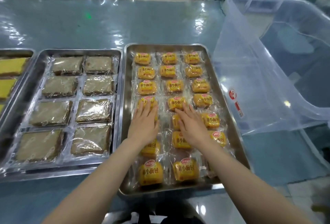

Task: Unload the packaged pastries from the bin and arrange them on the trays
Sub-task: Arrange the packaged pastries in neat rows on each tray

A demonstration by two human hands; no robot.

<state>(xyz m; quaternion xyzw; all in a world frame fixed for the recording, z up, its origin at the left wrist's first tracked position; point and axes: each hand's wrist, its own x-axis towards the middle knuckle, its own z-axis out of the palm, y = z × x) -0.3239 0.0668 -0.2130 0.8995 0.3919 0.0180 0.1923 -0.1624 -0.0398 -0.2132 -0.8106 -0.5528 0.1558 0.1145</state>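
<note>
A steel tray [127, 98] in the middle holds several small yellow packaged buns in three columns, such as one bun [200, 85] in the right column. My left hand [144, 122] lies flat, fingers straight, on buns in the left column. My right hand [190, 125] lies flat on buns in the middle column, its fingertips touching a bun [175, 102]. A clear plastic bin [267, 63] stands tilted to the right of this tray, and I see no packages inside it.
A second steel tray [37, 55] to the left holds several brown packaged cakes [92, 110]. A third tray [26, 51] at the far left edge shows yellow cakes [10, 66]. The table has a blue glossy plastic cover [107, 23].
</note>
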